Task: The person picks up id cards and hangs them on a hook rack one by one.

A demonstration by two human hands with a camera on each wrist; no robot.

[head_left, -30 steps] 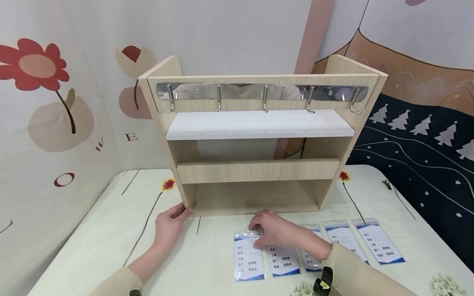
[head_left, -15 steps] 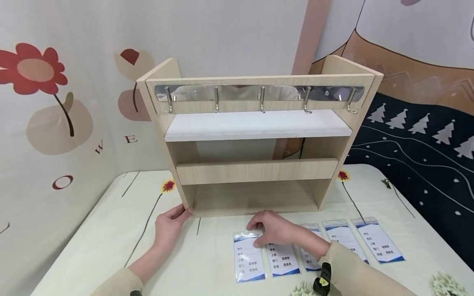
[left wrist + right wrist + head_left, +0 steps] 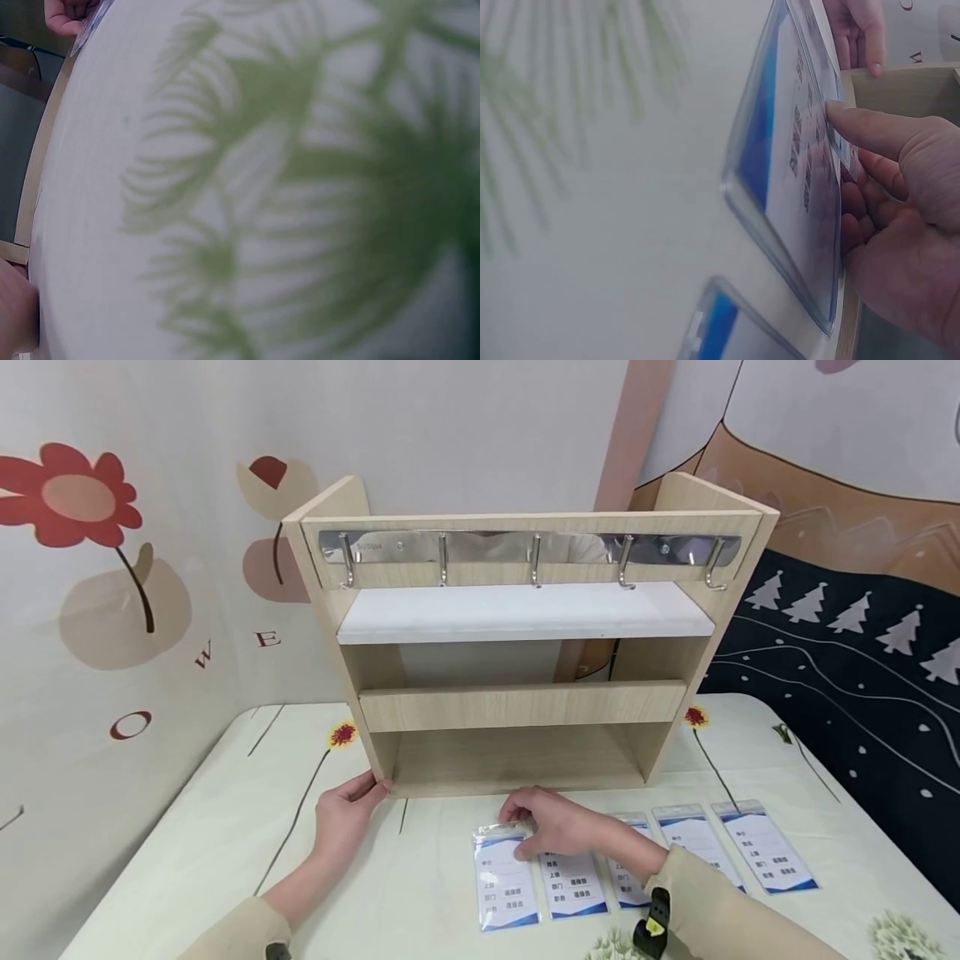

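A pale wooden desk shelf (image 3: 521, 706) stands on the table. My left hand (image 3: 347, 814) holds its lower left front corner, thumb at the front edge and fingers along the side. Several clear badge holders with white and blue cards lie in a row before the shelf. With thumb and fingers my right hand (image 3: 558, 825) pinches the upper end of the leftmost badge holder (image 3: 506, 885). In the right wrist view the right thumb (image 3: 877, 127) lies on its face, with the other fingers curled behind. The second badge holder (image 3: 576, 889) lies partly under the right hand.
Further right lie the third (image 3: 628, 885), fourth (image 3: 697, 847) and rightmost (image 3: 768, 852) badge holders. A metal strip (image 3: 487, 547) with several hooks runs along the shelf's top board, above a white board (image 3: 525, 612). The flowered tablecloth (image 3: 187, 877) covers the table; printed curtains hang behind.
The leftmost badge holder's lower end has shifted very slightly to the right. Both hands keep their places, and the head view sways a little.
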